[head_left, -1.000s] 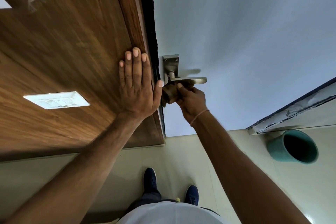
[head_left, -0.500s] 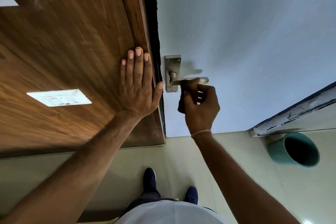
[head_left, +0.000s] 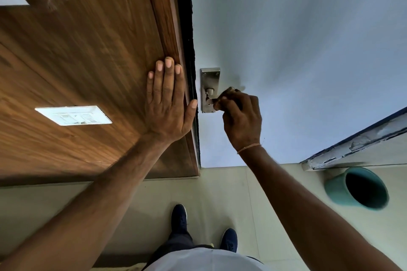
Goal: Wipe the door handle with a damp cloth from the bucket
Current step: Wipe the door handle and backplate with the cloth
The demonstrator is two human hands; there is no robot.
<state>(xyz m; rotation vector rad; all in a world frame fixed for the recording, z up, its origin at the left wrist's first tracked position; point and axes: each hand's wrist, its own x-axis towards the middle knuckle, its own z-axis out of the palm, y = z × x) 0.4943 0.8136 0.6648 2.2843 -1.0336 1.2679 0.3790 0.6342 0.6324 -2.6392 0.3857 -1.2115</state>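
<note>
A metal door handle with a rectangular backplate (head_left: 210, 79) is fixed on the pale blue door (head_left: 297, 50). My right hand (head_left: 242, 119) is wrapped around the lever with a dark cloth (head_left: 229, 91) bunched in its fingers, so the lever is almost fully hidden. My left hand (head_left: 168, 103) lies flat, fingers together, on the wooden panel (head_left: 88, 61) beside the door's edge. The teal bucket (head_left: 356, 188) stands on the floor at the lower right.
A white switch plate (head_left: 73, 115) sits on the wooden panel to the left. A worn door frame (head_left: 356, 141) runs along the right, just above the bucket. My two dark shoes (head_left: 180, 218) stand on the beige tiled floor below.
My right hand has slid along the lever with the cloth, from under its root a second ago to closed over the whole lever now. My left hand stays flat on the wood.
</note>
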